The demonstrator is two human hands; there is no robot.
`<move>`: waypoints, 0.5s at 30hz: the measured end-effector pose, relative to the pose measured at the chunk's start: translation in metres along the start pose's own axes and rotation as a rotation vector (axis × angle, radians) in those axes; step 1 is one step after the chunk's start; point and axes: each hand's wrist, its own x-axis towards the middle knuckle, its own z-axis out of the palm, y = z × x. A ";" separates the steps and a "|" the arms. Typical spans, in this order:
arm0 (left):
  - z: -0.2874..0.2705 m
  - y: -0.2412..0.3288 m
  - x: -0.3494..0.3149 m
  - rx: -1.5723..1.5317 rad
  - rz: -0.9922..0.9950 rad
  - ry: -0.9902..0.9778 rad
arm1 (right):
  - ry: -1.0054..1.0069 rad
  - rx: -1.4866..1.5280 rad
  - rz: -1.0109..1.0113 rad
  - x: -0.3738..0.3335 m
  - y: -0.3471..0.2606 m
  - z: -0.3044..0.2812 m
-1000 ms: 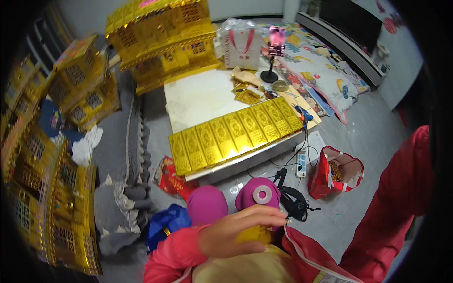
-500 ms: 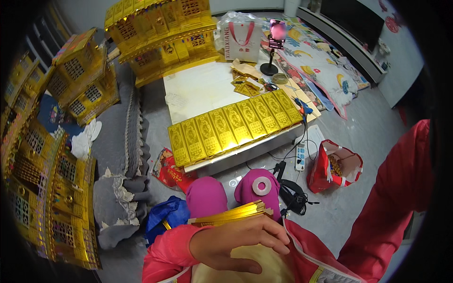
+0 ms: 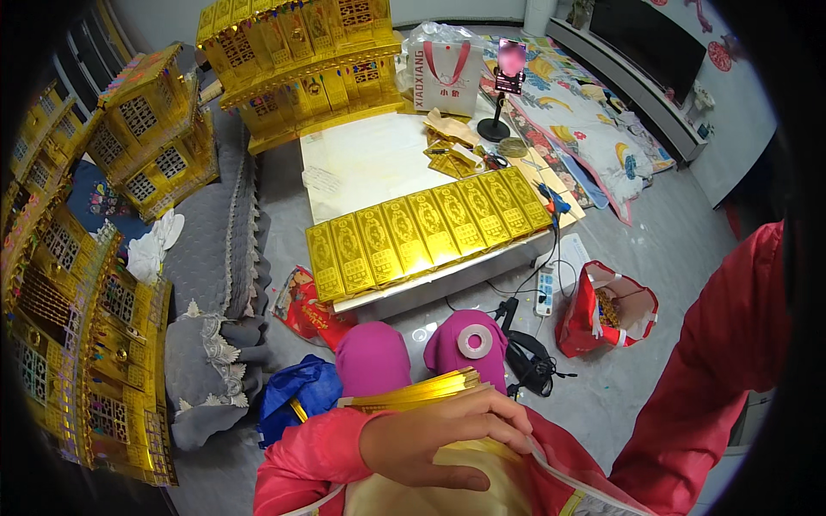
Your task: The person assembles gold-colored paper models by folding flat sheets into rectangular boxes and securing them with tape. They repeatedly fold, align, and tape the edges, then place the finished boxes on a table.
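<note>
My left hand (image 3: 443,437) is open in front of my body, thumb apart from the loosely bent fingers, with nothing in it. Its fingertips lie by the white-edged front of my red jacket (image 3: 551,439); whether they press on it I cannot tell. Just beyond the hand, a stack of folded gold card strips (image 3: 413,394) rests across my lap. A roll of tape (image 3: 475,340) lies flat on my right knee. My right arm, in a red sleeve (image 3: 701,378), is raised at the right, and its hand is out of sight.
A row of gold embossed panels (image 3: 422,228) covers the front of the low white table (image 3: 344,163). Behind stand a gold paper house (image 3: 310,77) and a phone on a stand (image 3: 509,64). Right, on the floor: a red bag (image 3: 607,314) and a power strip (image 3: 545,288).
My left hand has shifted slightly right and down, its fingers closer to the jacket's edge. The view has tilted a little; the panels and tape stay in place.
</note>
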 end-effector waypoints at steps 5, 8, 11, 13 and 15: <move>-0.001 -0.005 -0.005 0.036 -0.049 0.039 | -0.004 0.039 0.021 -0.017 -0.006 0.007; 0.001 -0.013 -0.006 0.048 -0.061 0.062 | -0.002 0.082 0.035 -0.026 -0.008 0.014; 0.006 -0.019 -0.008 0.035 -0.125 0.093 | 0.006 0.124 0.045 -0.031 -0.008 0.021; 0.005 -0.028 -0.005 0.021 -0.133 0.063 | 0.001 0.127 0.031 -0.035 -0.009 0.028; 0.005 -0.035 -0.004 0.022 -0.126 0.090 | 0.003 0.148 0.017 -0.039 -0.010 0.038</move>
